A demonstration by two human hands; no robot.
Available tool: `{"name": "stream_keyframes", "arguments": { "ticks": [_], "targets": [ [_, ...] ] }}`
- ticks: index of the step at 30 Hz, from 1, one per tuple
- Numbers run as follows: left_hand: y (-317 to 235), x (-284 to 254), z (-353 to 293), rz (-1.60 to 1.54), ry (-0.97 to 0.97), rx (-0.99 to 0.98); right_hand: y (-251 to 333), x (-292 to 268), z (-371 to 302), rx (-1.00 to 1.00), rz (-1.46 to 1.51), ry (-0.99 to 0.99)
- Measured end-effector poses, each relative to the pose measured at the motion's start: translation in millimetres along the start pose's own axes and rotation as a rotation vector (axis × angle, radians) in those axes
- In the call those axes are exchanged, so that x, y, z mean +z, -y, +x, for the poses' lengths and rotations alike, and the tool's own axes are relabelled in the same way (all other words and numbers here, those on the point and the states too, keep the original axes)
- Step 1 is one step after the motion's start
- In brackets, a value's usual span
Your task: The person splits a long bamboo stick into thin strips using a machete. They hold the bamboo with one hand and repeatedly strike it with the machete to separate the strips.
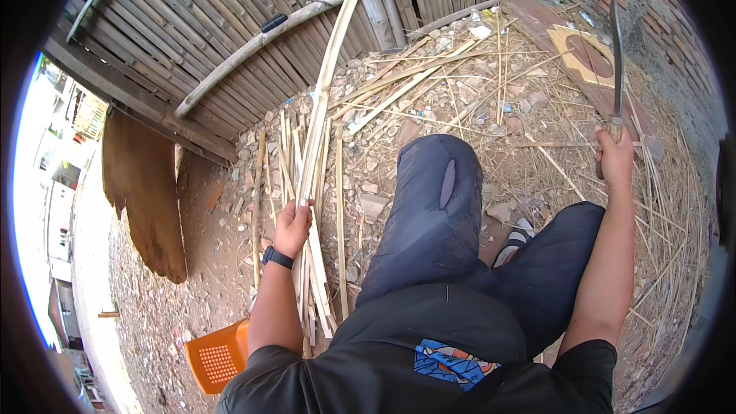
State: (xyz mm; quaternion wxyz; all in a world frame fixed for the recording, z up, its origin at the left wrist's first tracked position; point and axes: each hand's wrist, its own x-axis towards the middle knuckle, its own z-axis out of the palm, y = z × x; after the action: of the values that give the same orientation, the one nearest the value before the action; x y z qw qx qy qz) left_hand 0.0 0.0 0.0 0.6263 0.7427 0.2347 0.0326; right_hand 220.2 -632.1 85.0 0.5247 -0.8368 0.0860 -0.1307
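My left hand [291,231], a dark watch on its wrist, is closed round a long pale split bamboo strip [331,61]. The strip rises from the hand toward the bamboo fence. Below and beside that hand lies a bundle of similar strips [320,303] on the ground. Out to the right, my right hand [616,157] grips the handle of a machete [618,69]. Its long, dark, slightly curved blade points up and away from me, apart from the strips.
A bamboo fence [253,46] stands ahead, and a brick wall [675,38] at right. Loose bamboo pieces [414,92] litter the stony ground. A patterned board [586,57] lies far right. An orange plastic chair [218,359] is at lower left, near a worn brown panel [144,192].
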Motion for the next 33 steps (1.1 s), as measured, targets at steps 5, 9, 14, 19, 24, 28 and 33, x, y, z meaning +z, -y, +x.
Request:
{"name": "stream_keyframes", "arguments": {
  "ticks": [5, 9, 14, 19, 24, 28, 33],
  "targets": [
    [-59, 53, -5, 0.086, 0.117, 0.202, 50, 17, -30, -0.513, -0.219, -0.018],
    [-105, 84, -18, 0.282, 0.128, 0.294, 105, 18, -50, -0.650, -0.470, 0.211],
    [-137, 111, -30, 0.508, 0.108, 0.516, 127, 46, -52, -0.920, -0.604, 0.264],
    [-138, 115, -51, 0.618, 0.220, 0.515, 97, 37, -30, -0.821, -0.607, 0.165],
    [-126, 115, -56, 0.641, 0.245, 0.509, 75, 1, -1, -0.551, -0.509, -0.062],
    [-119, 123, -60, 0.552, 0.312, 0.432, 72, 3, -22, -0.589, -0.519, 0.055],
    [-120, 123, -62, 0.474, 0.349, 0.365, 77, 28, -35, -0.979, -0.583, 0.163]
  ]
}}
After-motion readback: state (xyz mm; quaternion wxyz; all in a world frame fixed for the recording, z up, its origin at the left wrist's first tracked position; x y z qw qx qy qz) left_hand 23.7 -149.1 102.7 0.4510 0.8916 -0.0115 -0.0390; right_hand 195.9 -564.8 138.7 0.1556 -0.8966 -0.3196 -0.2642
